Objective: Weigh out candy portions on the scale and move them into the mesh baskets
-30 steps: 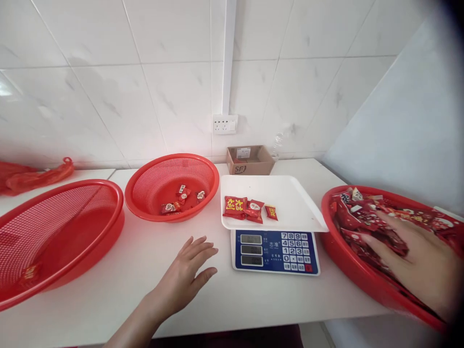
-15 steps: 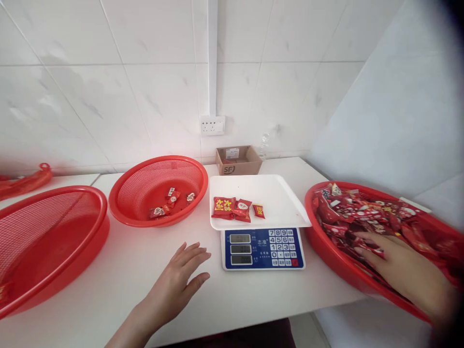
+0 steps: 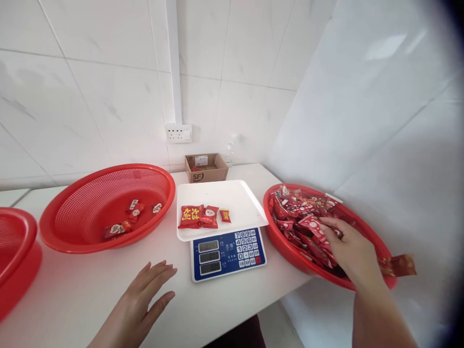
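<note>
My right hand (image 3: 350, 251) reaches into a red basket (image 3: 290, 249) heaped with red snack packets (image 3: 300, 217); its fingers curl over the packets, and whether they grip one is hidden. My left hand (image 3: 143, 299) lies flat and open on the white counter, left of a blue-faced digital scale (image 3: 228, 251). The scale's white tray (image 3: 235, 203) carries three red packets (image 3: 201, 216). A red mesh basket (image 3: 72, 227) to the left holds several small packets (image 3: 132, 212).
Part of another red basket (image 3: 16, 251) shows at the far left edge. A small cardboard box (image 3: 206, 167) stands by the tiled wall under a wall socket (image 3: 179, 133). One packet (image 3: 398, 264) hangs over the full basket's right rim. The counter's edge runs close below my hands.
The view has swung right, so everything has shifted left in the frame. My right hand has moved further into the heaped basket and curled its fingers. My left hand stays flat on the counter.
</note>
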The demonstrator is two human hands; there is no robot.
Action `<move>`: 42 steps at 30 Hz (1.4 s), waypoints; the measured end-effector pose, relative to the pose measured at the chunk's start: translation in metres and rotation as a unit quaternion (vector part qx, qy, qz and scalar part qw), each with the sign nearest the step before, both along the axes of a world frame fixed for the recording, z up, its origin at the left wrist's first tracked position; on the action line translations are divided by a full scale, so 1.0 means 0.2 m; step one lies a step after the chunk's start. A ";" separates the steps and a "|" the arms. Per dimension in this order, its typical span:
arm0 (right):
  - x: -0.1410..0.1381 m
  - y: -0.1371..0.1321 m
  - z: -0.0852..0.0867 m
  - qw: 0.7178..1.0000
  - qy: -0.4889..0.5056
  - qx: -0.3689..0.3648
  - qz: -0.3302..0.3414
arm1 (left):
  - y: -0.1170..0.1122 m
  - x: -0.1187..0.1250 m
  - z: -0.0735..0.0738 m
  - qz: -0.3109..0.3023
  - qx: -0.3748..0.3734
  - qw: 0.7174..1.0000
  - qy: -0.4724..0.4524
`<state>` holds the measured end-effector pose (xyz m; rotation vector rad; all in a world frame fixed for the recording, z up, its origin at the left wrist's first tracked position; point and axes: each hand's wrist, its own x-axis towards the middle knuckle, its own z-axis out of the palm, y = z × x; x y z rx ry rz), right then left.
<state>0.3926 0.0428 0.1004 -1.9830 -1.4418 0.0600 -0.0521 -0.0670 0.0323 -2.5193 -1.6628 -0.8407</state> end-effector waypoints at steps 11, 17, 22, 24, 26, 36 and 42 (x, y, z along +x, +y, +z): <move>0.01 0.01 0.05 0.994 0.028 0.054 -0.095 | 0.00 0.00 -0.01 -0.005 0.008 1.000 -0.005; -0.24 0.07 0.10 0.976 0.150 0.155 0.001 | -0.01 0.03 0.03 -0.010 -0.007 1.000 0.015; -0.63 0.24 0.03 0.955 0.198 0.095 0.199 | -0.04 0.06 0.07 -0.012 -0.041 0.999 0.017; -0.76 0.31 -0.02 0.946 0.193 0.053 0.255 | -0.06 0.05 0.08 -0.007 -0.048 0.999 0.013; -0.85 0.35 -0.08 0.941 0.166 0.019 0.294 | -0.08 0.04 0.08 -0.001 -0.052 0.998 0.016; -0.97 0.22 -0.21 0.910 0.016 -0.115 0.397 | -0.11 0.03 0.08 0.003 -0.091 0.996 0.002; -0.93 0.18 -0.18 0.915 0.026 -0.086 0.393 | -0.11 0.05 0.09 -0.003 -0.107 0.994 -0.008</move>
